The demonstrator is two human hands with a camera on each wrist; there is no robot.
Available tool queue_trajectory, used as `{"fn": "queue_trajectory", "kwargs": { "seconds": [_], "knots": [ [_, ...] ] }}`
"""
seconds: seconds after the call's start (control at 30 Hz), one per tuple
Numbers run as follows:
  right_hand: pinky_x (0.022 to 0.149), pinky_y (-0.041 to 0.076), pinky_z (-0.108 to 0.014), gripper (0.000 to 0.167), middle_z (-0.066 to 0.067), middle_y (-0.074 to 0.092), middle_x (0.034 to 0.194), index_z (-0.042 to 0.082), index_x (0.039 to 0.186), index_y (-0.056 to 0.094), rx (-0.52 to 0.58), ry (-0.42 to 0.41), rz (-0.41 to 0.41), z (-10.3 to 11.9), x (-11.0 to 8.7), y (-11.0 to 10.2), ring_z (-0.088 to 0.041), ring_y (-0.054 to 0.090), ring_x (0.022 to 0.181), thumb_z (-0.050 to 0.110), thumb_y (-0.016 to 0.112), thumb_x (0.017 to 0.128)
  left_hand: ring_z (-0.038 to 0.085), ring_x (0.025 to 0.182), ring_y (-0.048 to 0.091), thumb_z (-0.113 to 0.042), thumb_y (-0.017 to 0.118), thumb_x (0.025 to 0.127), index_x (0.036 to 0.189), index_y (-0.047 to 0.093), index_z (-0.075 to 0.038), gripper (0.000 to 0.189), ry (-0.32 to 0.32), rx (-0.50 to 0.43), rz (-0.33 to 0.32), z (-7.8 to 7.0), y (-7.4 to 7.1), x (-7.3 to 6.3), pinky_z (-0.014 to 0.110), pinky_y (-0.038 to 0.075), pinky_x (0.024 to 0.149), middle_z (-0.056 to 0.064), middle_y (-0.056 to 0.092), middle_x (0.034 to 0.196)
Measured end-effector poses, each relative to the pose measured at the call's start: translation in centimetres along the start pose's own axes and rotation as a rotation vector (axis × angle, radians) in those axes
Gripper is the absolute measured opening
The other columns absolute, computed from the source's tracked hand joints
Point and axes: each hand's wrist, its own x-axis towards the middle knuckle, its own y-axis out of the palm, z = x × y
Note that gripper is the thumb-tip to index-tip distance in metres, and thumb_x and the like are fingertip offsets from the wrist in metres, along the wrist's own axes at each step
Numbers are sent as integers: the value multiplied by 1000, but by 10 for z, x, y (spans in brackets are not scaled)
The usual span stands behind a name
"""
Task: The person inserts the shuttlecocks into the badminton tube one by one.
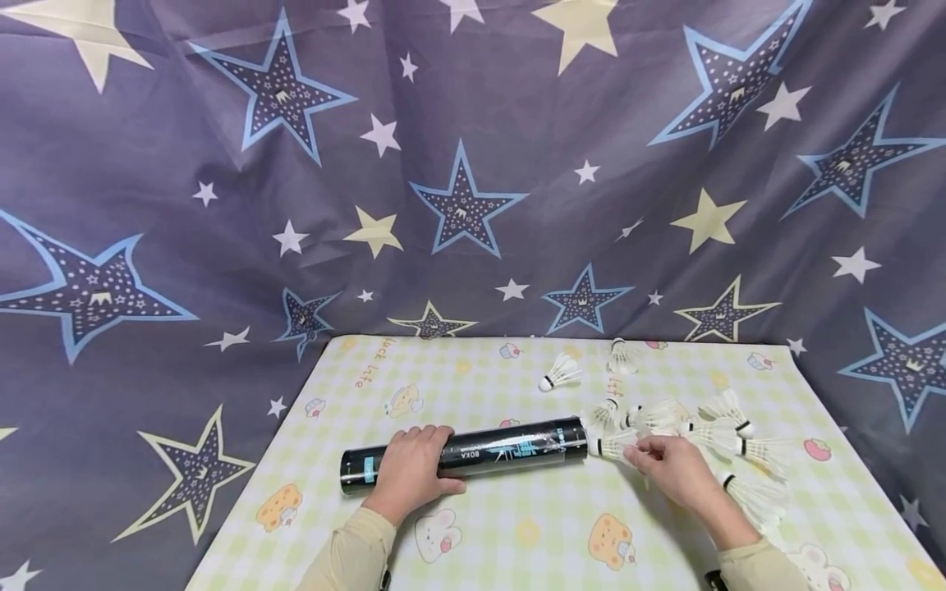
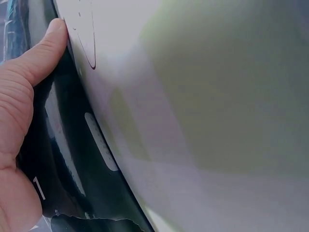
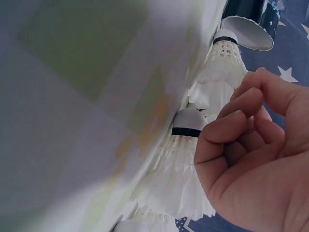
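A black shuttlecock tube [image 1: 510,447] lies on its side on the tablecloth. My left hand [image 1: 412,469] grips it from above near its left end, the thumb along the near side; the left wrist view shows the thumb [image 2: 46,53] against the dark tube wall. My right hand [image 1: 676,472] pinches a white feather shuttlecock [image 1: 615,446] by its feather end. In the right wrist view that shuttlecock's cork [image 3: 225,35] points at the tube's uncapped mouth [image 3: 248,34], just outside it. The fingertips partly hide the feathers.
Several loose shuttlecocks lie right of and behind the tube, among them one at the back [image 1: 562,372], one by the far edge [image 1: 622,357] and one beside my right wrist [image 1: 757,497]. A star-patterned curtain [image 1: 473,205] hangs behind the checked tablecloth [image 1: 532,525].
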Motion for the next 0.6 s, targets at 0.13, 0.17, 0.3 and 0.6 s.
{"fn": "queue_trajectory", "kwargs": {
  "seconds": [0.13, 0.17, 0.3, 0.6],
  "knots": [
    [60, 46, -26, 22, 2, 72, 80, 11, 99, 81, -3, -3, -25, 0, 0, 2, -13, 56, 68, 32, 74, 101, 25, 103, 71, -70, 93, 65, 137, 66, -19, 93, 5, 12, -13, 0, 2, -3, 48, 56, 96, 2, 77, 119],
    [61, 46, -26, 23, 2, 73, 81, 10, 100, 81, -3, -7, -30, 0, 0, 2, -13, 57, 69, 32, 74, 101, 25, 103, 71, -71, 93, 65, 136, 66, -19, 92, 7, 14, -14, 0, 2, -3, 48, 56, 96, 2, 77, 118],
    [65, 48, -26, 23, 2, 76, 86, 11, 103, 83, 7, 4, -32, -1, -1, 1, -12, 60, 72, 32, 75, 101, 25, 102, 72, -71, 93, 64, 135, 67, -19, 91, 17, 5, -4, -1, 2, -2, 48, 57, 94, 2, 77, 117],
    [70, 51, -29, 27, -5, 80, 97, 12, 106, 84, 59, 14, -70, 7, 1, -4, -13, 63, 80, 36, 74, 102, 24, 102, 71, -58, 98, 66, 132, 68, -19, 82, -3, -27, -43, 9, -8, 1, 47, 54, 94, 1, 78, 117]
  ]
}}
